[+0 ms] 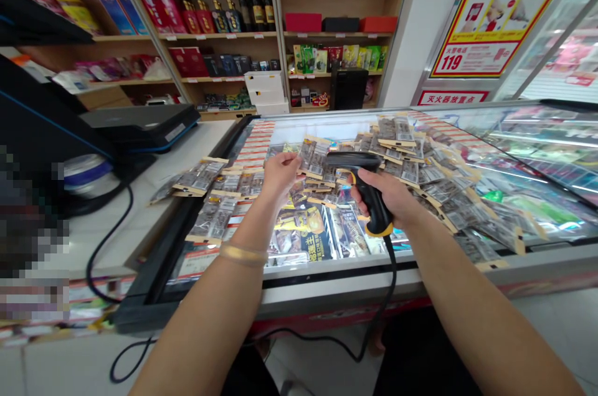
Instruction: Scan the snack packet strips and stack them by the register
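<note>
A black and yellow barcode scanner (374, 197) is gripped in my right hand (390, 197), its head pointing left over small clear packets. My left hand (281, 173) has its fingers pinched at the edge of a packet (314, 157) just left of the scanner head. Many similar packets with tan strips lie in a heap (434, 178) on the glass top to the right. Smaller groups of packets (212, 218) lie to the left of my left hand. Beneath the glass, yellow and dark printed packages (303, 234) show.
A glass-topped freezer (336, 271) spans the front. The scanner's black cable (390, 278) hangs down to the floor. At left stand a counter (103, 215), a flat black device (144, 125) and a roll of tape (86, 175). Shelves (219, 38) with boxes and bottles line the back.
</note>
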{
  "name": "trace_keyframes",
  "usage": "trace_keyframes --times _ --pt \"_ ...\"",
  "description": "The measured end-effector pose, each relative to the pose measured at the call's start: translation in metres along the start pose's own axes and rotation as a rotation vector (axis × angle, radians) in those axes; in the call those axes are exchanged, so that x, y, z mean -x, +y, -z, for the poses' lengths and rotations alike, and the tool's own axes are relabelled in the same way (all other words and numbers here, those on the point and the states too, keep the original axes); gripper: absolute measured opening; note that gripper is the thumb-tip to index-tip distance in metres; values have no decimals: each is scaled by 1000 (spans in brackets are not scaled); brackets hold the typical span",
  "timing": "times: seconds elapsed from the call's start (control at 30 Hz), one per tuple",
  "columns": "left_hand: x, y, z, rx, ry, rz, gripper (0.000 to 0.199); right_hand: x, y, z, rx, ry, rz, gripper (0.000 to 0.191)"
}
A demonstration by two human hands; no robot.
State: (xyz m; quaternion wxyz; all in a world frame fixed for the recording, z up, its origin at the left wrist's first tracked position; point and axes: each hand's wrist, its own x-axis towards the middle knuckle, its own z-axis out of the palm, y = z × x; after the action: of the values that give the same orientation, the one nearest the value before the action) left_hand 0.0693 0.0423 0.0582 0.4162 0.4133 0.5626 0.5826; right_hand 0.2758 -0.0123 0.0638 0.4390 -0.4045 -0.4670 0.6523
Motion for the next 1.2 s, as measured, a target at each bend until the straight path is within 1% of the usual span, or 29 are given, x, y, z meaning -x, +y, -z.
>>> trace_keyframes --times 0.1,0.2,0.4,0.53,0.67,0.73,0.8,0.87,0.93,1.03,1.1,1.2 --pt "-1 -1 0 21 57 -106 4 0 1 0 4 -13 -14 42" --pt "-2 -4 -1 6 85 -144 8 -1 3 -1 14 -34 -22 41" --pt "-2 -2 -1 16 81 -155 5 -2 2 -2 42 -37 -32 42" --pt "-2 -3 -2 30 89 -155 6 -1 2 -1 18 -38 -40 40" --pt "-6 -6 -3 8 146 -130 7 -1 3 -5 -55 -37 -69 36" --pt "-8 -3 3 -15 158 -125 9 -3 4 -12 -78 -42 -82 34" --pt "-9 4 16 -35 152 -152 11 -5 3 -22 -80 -60 -85 32" --pt "-10 13 36 -60 176 -191 12 -9 1 -37 -78 -94 -80 30" --pt "-12 22 63 -97 246 -213 14 -14 -2 -56 -87 -144 -71 27" --pt "-17 29 110 -201 391 -218 21 -23 -6 -87 -84 -214 -88 26" --pt "-22 28 141 -287 484 -208 28 -29 -8 -106 -75 -249 -110 26" --pt "-29 21 181 -333 573 -184 35 -36 -6 -130 -86 -282 -137 27"
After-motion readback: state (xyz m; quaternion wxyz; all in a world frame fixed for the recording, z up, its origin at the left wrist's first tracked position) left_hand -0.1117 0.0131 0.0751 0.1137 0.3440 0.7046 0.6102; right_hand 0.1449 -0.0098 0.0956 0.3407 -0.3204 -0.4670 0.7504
